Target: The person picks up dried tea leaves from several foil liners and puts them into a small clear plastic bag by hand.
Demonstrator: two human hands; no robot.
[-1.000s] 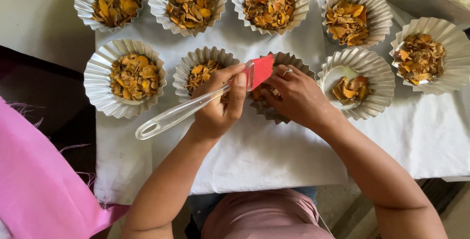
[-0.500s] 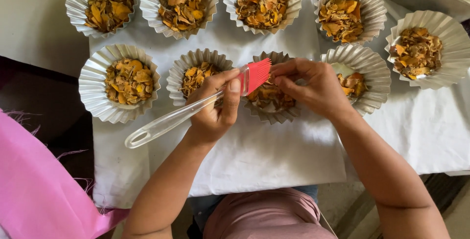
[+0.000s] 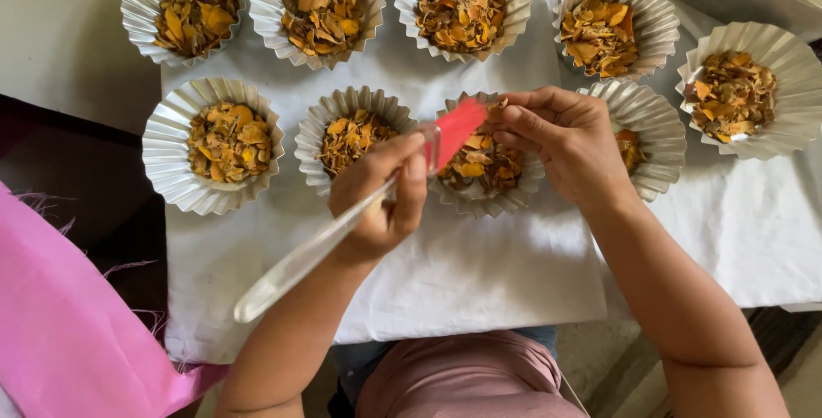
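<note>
Left hand (image 3: 381, 200) grips a brush (image 3: 360, 212) by its clear handle, which slants down-left past the wrist; red bristle head points up-right. Right hand (image 3: 561, 140) pinches the bristles with fingertips, over a fluted foil cup (image 3: 486, 161) of orange-brown flakes. More filled cups (image 3: 325, 7) beyond, on a white cloth (image 3: 479, 272).

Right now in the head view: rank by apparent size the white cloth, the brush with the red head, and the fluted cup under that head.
1. white cloth, largest by far.
2. brush, long clear handle, held in the left hand.
3. fluted cup, partly hidden by the right hand; the brush sits nearer the camera, so this order is unsure.
</note>
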